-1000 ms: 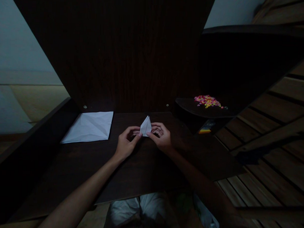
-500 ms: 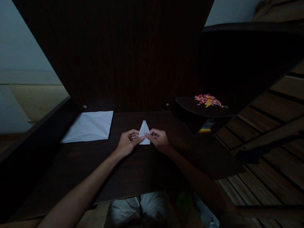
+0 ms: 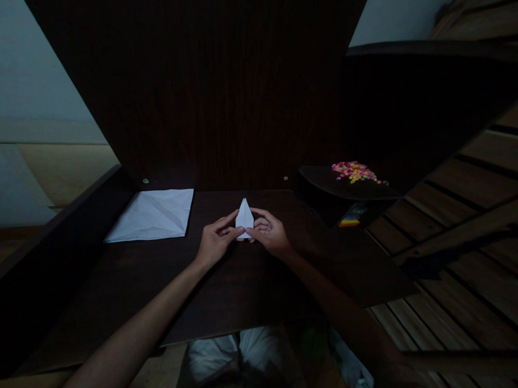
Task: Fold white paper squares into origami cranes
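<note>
A small piece of folded white paper (image 3: 244,216) is held just above the dark desk, its narrow point facing away from me and a crease running down its middle. My left hand (image 3: 217,238) grips its left side, the thumb on the lower part and the index finger along the edge. On the right side my right hand (image 3: 270,234) pinches it in the same way, with its thumb close to the left one. Some fingers of both hands are hidden behind the paper.
White creased paper sheets (image 3: 156,216) lie at the desk's left, beside a dark side panel (image 3: 66,238). On a small rounded shelf (image 3: 323,182) to the right sits a pile of pink and yellow beads (image 3: 355,172). A tall dark back panel (image 3: 228,91) rises behind the desk (image 3: 145,292).
The folded paper now shows one narrow tip instead of two slightly parted ones. Both index fingers have stretched up along its sides, and the thumbs have slid down towards its lower edge.
</note>
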`<state>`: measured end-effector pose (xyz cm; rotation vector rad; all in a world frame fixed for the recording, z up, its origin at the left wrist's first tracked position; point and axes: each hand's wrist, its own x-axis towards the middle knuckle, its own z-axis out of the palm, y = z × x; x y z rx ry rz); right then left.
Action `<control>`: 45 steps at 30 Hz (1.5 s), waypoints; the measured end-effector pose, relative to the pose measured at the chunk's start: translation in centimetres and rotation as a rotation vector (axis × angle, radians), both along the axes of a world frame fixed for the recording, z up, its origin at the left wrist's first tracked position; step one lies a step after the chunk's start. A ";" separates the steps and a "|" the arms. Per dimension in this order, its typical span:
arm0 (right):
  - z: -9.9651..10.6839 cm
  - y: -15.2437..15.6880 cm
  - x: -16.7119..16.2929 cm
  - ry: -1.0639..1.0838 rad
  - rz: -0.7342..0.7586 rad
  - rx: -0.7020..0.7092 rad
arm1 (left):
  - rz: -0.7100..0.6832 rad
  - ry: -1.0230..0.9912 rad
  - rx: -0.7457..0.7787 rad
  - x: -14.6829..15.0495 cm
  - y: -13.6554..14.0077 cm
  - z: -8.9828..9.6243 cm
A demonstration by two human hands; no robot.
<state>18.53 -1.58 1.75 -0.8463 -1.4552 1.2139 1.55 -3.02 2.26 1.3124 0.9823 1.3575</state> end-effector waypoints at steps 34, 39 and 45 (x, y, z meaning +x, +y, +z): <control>-0.8 1.1 0.3 0.114 0.033 0.052 | 0.001 -0.102 0.005 -0.1 0.4 -0.3; -0.5 0.9 0.4 0.112 0.036 0.042 | -0.004 -0.137 -0.013 -0.2 0.3 -0.2; 0.1 0.5 0.4 0.061 0.017 0.136 | 0.008 -0.125 -0.048 -0.1 0.1 0.3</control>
